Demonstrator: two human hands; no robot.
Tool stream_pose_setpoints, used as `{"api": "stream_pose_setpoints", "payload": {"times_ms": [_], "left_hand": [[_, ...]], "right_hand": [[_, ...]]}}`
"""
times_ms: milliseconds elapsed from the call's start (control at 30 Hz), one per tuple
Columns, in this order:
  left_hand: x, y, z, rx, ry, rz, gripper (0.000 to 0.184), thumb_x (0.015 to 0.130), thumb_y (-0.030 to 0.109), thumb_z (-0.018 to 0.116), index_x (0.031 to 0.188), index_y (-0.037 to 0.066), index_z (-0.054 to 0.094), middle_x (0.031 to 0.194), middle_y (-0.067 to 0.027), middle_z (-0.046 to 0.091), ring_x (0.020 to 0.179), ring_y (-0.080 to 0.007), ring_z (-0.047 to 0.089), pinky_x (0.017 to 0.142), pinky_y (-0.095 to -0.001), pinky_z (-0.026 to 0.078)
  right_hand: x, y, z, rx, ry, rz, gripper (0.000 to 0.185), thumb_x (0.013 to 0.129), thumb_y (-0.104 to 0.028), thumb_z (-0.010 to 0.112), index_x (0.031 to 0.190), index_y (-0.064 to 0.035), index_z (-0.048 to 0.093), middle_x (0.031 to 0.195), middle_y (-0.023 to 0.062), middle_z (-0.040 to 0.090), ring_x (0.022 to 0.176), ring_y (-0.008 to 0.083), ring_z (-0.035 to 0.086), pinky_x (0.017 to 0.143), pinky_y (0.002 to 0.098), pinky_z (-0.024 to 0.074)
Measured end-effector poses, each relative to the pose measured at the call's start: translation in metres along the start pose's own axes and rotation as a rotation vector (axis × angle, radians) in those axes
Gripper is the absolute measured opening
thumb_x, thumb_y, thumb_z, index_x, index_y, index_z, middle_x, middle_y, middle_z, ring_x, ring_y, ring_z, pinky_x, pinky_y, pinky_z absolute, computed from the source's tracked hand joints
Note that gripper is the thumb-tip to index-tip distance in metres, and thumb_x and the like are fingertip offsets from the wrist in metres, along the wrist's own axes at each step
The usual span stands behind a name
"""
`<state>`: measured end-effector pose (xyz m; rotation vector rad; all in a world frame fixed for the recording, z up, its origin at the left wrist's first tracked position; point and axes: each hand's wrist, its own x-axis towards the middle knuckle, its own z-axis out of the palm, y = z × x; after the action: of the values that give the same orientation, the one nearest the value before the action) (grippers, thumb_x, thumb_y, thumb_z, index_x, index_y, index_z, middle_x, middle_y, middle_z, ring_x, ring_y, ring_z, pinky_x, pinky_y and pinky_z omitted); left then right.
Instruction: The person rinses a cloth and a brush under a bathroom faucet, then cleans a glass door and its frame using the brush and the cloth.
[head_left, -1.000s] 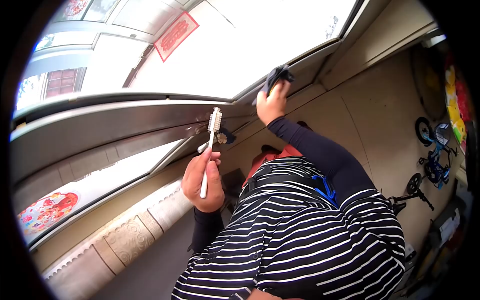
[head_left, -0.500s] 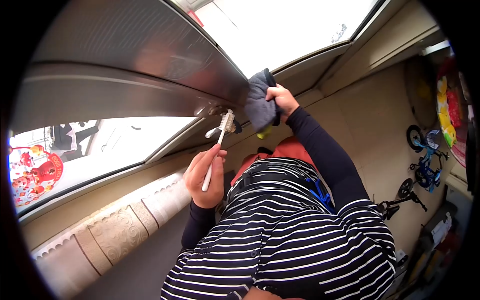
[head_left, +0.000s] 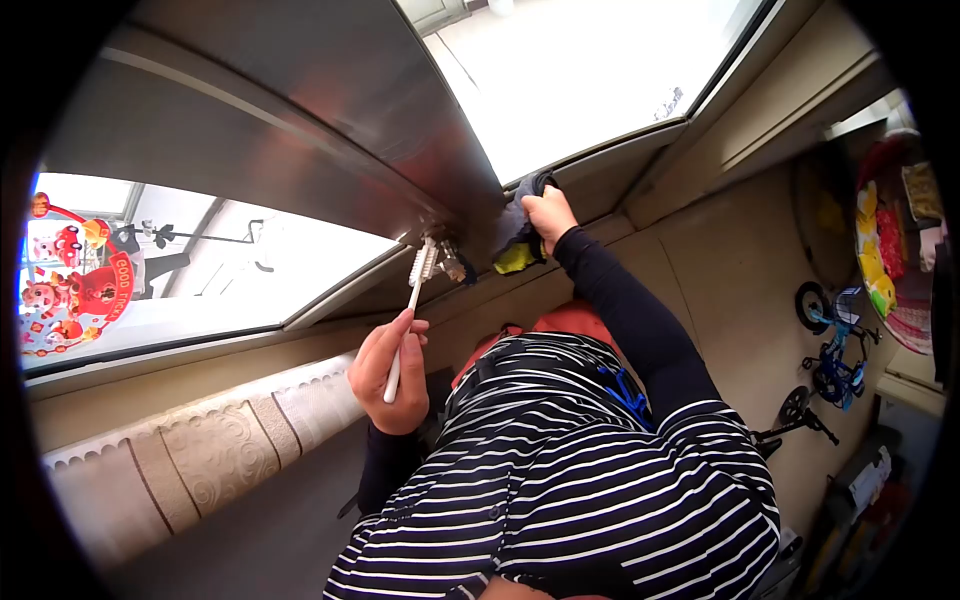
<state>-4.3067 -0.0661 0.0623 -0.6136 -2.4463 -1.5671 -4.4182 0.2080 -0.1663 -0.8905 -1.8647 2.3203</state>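
My left hand (head_left: 390,372) is closed round the white handle of a small cleaning brush (head_left: 425,263), its bristled head pointing up. Just behind the bristles is metal door hardware (head_left: 452,262), whose exact parts I cannot make out. My right hand (head_left: 550,218) grips a bunched grey cloth (head_left: 516,222), with a yellow-green patch at its lower end. The cloth is at the edge of the dark, shiny door panel (head_left: 330,120), close to the lower frame of a bright glass pane; whether it touches the panel I cannot tell.
A red festive sticker (head_left: 105,285) is on the left glass. Below it runs a patterned cream cover (head_left: 215,450). On the tiled floor at right stands a small blue bicycle (head_left: 835,345), near a round table (head_left: 915,320) with colourful things.
The cloth and my right hand have moved lower, and the cloth is more bunched. My left hand and brush have shifted slightly left and down. The view has shifted too.
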Motion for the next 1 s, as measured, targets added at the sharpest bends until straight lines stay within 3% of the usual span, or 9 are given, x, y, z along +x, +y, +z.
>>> {"api": "stream_pose_setpoints", "payload": {"times_ms": [100,133,233,300,367,533,700,867,1000], "left_hand": [[-0.006,-0.001,0.002,0.024,0.012,-0.024,0.025,0.097,-0.004,0.055,0.118,-0.007,0.069,0.094,-0.0156,0.072,0.080,-0.0166,0.066,0.075,-0.0288,0.054],[-0.008,-0.001,0.005,0.014,0.009,-0.068,0.024,0.097,-0.003,0.056,0.117,-0.007,0.069,0.094,-0.0147,0.072,0.081,-0.0157,0.066,0.076,-0.0279,0.054],[-0.008,0.003,0.014,0.034,0.013,-0.065,0.024,0.097,-0.002,0.057,0.117,-0.007,0.069,0.095,-0.0143,0.072,0.082,-0.0153,0.065,0.076,-0.0270,0.054],[-0.010,0.007,0.022,-0.033,0.037,-0.104,0.024,0.098,0.000,0.058,0.118,-0.007,0.068,0.095,-0.0135,0.072,0.083,-0.0150,0.065,0.078,-0.0265,0.053],[-0.005,0.010,0.030,-0.111,0.064,-0.155,0.024,0.098,0.000,0.058,0.118,-0.007,0.068,0.096,-0.0132,0.072,0.083,-0.0149,0.065,0.078,-0.0263,0.053],[0.001,0.005,0.048,-0.633,0.050,-0.279,0.029,0.101,0.013,0.059,0.120,-0.007,0.065,0.096,-0.0182,0.070,0.080,-0.0190,0.060,0.074,-0.0300,0.049],[0.007,-0.009,0.075,-0.970,-0.022,-0.364,0.027,0.100,0.006,0.060,0.121,-0.008,0.067,0.103,-0.0187,0.072,0.087,-0.0172,0.065,0.081,-0.0287,0.051],[0.009,-0.004,0.088,-0.459,-0.020,-0.429,0.023,0.100,0.007,0.061,0.114,-0.008,0.071,0.099,-0.0143,0.073,0.087,-0.0151,0.067,0.078,-0.0266,0.054],[0.013,0.028,0.092,-0.391,0.066,-0.440,0.024,0.101,0.009,0.060,0.113,-0.009,0.071,0.092,-0.0136,0.073,0.079,-0.0158,0.068,0.073,-0.0284,0.056]], "right_hand": [[0.006,-0.006,0.021,-0.075,-0.078,0.020,0.034,0.081,-0.009,0.060,0.107,0.0136,0.058,0.094,0.0177,0.064,0.084,0.0211,0.060,0.071,0.0363,0.0511],[-0.020,-0.046,0.024,-0.099,-0.083,0.027,0.036,0.082,-0.009,0.059,0.109,0.0134,0.058,0.098,0.0184,0.065,0.086,0.0230,0.062,0.074,0.0351,0.0521],[-0.027,-0.071,0.008,0.078,-0.236,-0.062,0.030,0.082,-0.007,0.057,0.107,0.0096,0.059,0.095,0.0131,0.064,0.081,0.0205,0.061,0.073,0.0326,0.0513],[-0.033,-0.103,-0.021,0.120,-0.505,-0.092,0.027,0.079,0.002,0.054,0.105,0.0049,0.059,0.088,0.0058,0.062,0.075,0.0131,0.058,0.068,0.0263,0.0493],[-0.066,-0.147,-0.031,0.204,-0.510,-0.064,0.034,0.078,0.003,0.052,0.111,0.0051,0.059,0.093,0.0070,0.064,0.077,0.0149,0.061,0.070,0.0270,0.0517],[-0.074,-0.144,-0.055,0.167,-0.676,0.075,0.052,0.074,0.005,0.050,0.126,0.0051,0.058,0.109,0.0090,0.065,0.094,0.0171,0.064,0.082,0.0277,0.0530],[-0.070,-0.133,-0.070,0.222,-0.819,0.101,0.062,0.073,0.005,0.050,0.134,0.0051,0.055,0.121,0.0097,0.065,0.106,0.0178,0.062,0.093,0.0276,0.0502],[-0.071,-0.148,-0.092,0.187,-0.821,0.078,0.059,0.073,0.008,0.050,0.131,0.0046,0.058,0.113,0.0079,0.067,0.099,0.0137,0.063,0.085,0.0258,0.0512],[-0.067,-0.141,-0.101,0.149,-0.780,0.103,0.055,0.073,0.007,0.051,0.127,0.0039,0.060,0.110,0.0077,0.068,0.093,0.0132,0.063,0.081,0.0255,0.0519]]}}
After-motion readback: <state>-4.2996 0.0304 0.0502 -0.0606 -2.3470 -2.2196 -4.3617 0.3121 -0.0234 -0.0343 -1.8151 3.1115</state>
